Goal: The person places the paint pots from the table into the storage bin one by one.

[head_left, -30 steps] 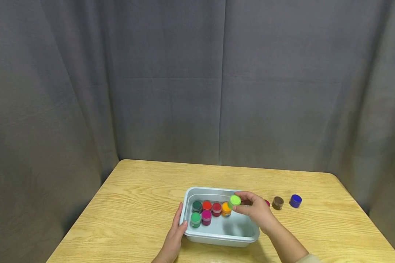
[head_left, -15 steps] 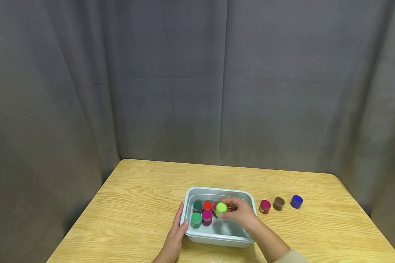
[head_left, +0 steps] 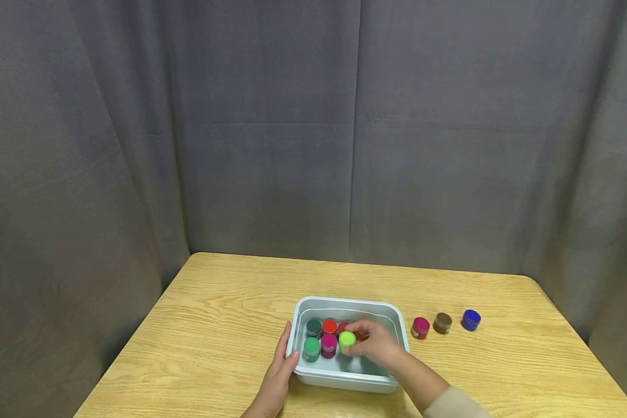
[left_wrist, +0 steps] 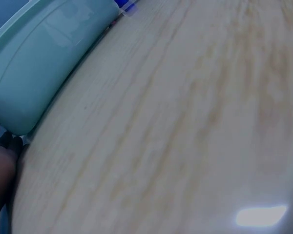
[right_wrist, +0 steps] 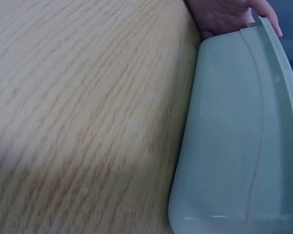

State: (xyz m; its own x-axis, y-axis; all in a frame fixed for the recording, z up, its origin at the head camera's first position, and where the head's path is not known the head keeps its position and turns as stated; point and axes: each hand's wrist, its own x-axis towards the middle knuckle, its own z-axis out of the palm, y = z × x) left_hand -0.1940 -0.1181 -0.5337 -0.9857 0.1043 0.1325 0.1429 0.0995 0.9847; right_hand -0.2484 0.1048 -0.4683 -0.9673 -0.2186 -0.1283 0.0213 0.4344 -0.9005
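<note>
R hand (head_left: 376, 345) had a lime-green jar (head_left: 347, 342) pinched b/w thumb & fingertips, inside the pale grey-blue tub (head_left: 339, 382). Jar sat upright, just R of the magenta jar (head_left: 328, 346) & in front of the dark red jar (head_left: 342, 328), which it partly hid; whether its base touched the tub floor, one couldn't tell. L hand (head_left: 278, 374) was clamped on the tub's L end, thumb over the rim, fingers along the outer wall (R wrist cam showed that grip too, w/ the thumb hooked over the edge).

Also in the tub: dark green jar (head_left: 313, 328) & orange-red jar (head_left: 329, 328) in the back row w/ the dark red one; mint-green jar (head_left: 311, 349) up front, next to the magenta. Something orange-brown showed behind the R hand, mostly covered.

Tub stood near the front of the wood-grain desk (head_left: 214, 325). R of it, on the desk, a spaced-out row of three: crimson jar (head_left: 420, 328), brown jar (head_left: 442, 323), blue jar (head_left: 471, 320). Grey curtain (head_left: 271, 145) hung behind; a beige sleeve (head_left: 454, 404) showed on the R arm.
</note>
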